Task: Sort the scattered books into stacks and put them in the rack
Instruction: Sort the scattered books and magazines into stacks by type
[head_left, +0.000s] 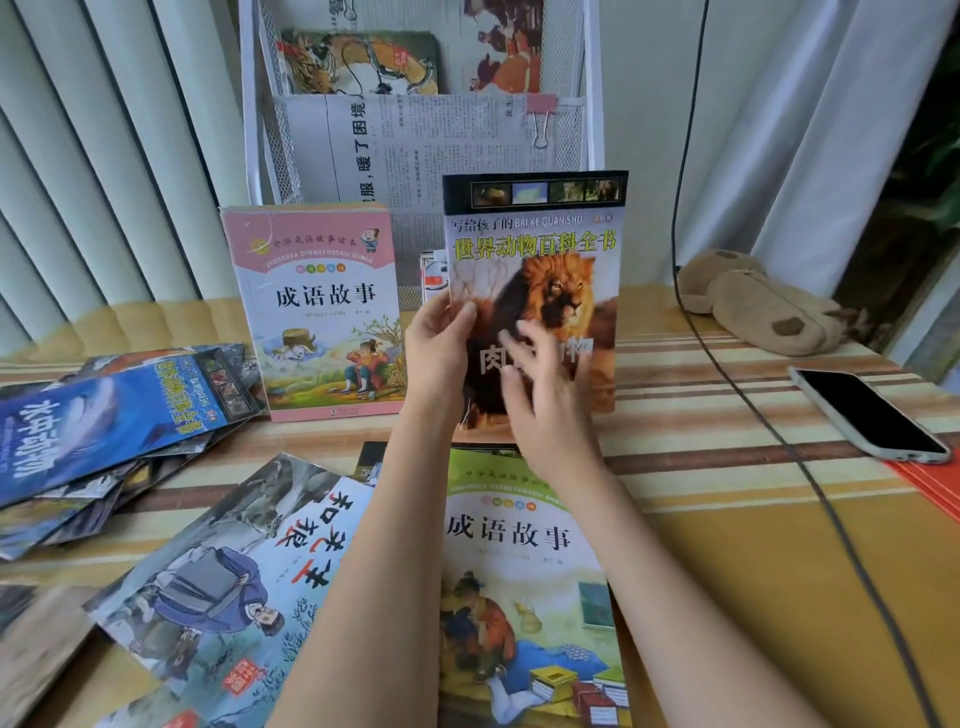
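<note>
A person holds a lion-cover book (540, 270) upright in front of the white mesh rack (592, 130) at the back of the striped table (727, 467), the book's top edge overlapping the rack's lower front. The left hand (441, 343) grips the book's left edge, thumb curled across the cover and fingers behind it. The right hand (545, 395) is laid over the lower half of the cover with its fingers spread and blurred; whether it grips the book or only touches it cannot be told. Just left of the rack's base, a thick pink-bordered story book (322, 312) stands upright facing the room. Inside the rack, newspaper (415, 145) lines the front pocket, pinned at its right corner by a pink binder clip (541, 119), and two illustrated covers show in the pocket behind it. Well in front of the rack, directly beneath the person's forearms, a green-bordered story book (519, 571) lies flat, cover up. To the left of that book lies a book with a robed figure on its cover (234, 597), turned at an angle, and farther left a loose, fanned pile topped by a blue book (104, 421). To the right of the rack, a brown plush toy (758, 301) lies on the table near the curtain, a dark phone (872, 415) rests face up nearer the table's right edge, and a black cable (691, 208) trails down and across the cloth.
</note>
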